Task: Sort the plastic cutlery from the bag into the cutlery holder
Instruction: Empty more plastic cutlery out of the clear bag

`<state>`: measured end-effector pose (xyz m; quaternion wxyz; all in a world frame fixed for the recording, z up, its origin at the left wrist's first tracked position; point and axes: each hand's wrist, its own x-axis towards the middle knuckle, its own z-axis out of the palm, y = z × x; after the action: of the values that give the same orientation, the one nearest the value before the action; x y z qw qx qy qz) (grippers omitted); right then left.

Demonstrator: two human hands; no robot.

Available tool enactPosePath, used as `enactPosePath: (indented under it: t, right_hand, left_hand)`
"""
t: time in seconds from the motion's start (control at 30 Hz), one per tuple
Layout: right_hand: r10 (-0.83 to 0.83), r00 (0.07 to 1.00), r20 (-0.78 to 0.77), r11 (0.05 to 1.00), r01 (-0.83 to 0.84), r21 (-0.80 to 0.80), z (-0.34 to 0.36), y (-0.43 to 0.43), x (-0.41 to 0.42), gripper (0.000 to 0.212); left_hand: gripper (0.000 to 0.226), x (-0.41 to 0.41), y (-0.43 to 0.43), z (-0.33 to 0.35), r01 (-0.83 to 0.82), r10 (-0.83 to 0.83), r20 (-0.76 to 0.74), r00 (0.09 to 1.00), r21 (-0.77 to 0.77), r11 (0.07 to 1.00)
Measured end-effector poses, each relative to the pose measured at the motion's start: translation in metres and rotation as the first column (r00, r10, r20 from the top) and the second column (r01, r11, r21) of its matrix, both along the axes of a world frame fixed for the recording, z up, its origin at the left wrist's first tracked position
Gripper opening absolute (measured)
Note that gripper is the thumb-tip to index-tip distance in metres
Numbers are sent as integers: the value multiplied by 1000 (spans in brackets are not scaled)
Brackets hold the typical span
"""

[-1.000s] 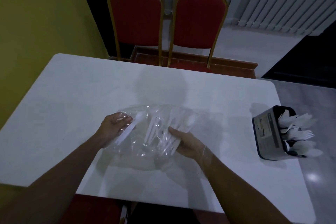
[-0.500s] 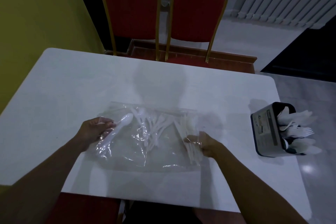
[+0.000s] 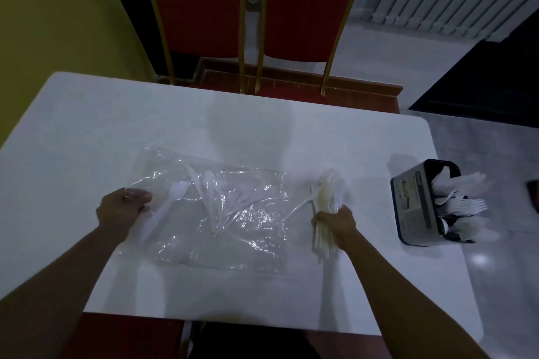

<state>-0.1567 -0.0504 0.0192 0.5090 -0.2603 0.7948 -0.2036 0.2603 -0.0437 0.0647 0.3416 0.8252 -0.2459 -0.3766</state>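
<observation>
Progress looks roughly midway, judging from how things lie. The cutlery holder (image 3: 420, 204) at the right edge of the table (image 3: 262, 131) already has white forks and spoons sticking out of its compartments, so part of the sorting is done. Your right hand (image 3: 335, 220) is closed around a bundle of cutlery (image 3: 322, 198) just past the right end of the bag (image 3: 248, 230), between the bag and the holder, not yet at either. Your left hand (image 3: 122, 207) has its fingers curled on the bag's left end, pinning the clear plastic flat to the table beside a spoon (image 3: 163, 210); whether it also pinches that spoon I cannot tell. Several loose pieces (image 3: 221, 201) lie in the middle of the bag. What remains for you: carry the bundle across, split it by type into the compartments, then empty out the rest.
</observation>
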Motion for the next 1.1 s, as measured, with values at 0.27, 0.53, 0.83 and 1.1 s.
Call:
enactPosePath:
  t: [0.27,0.53,0.83,1.1]
  right_hand:
    - [-2,929,-369,1000,-8,-24,16,-2,21,86]
    - [363,845,-391,895,-433,-104,2,24,79,36]
    - [-1,997,80,993,10,-118,0,18,93,10]
    - [-354,612,707,933,281,224,14,7,85,11]
  left_hand:
    - [6,2,-2,-7,44,-43,84,996,-4,999]
    - [32,-2,-5,-6,26,-34,155,987,59,998]
    - [12,-11,-16,20,110,-111,0,994,-59,992]
    - [40,-24,-20,47,307,-349,-286,892,-184,934]
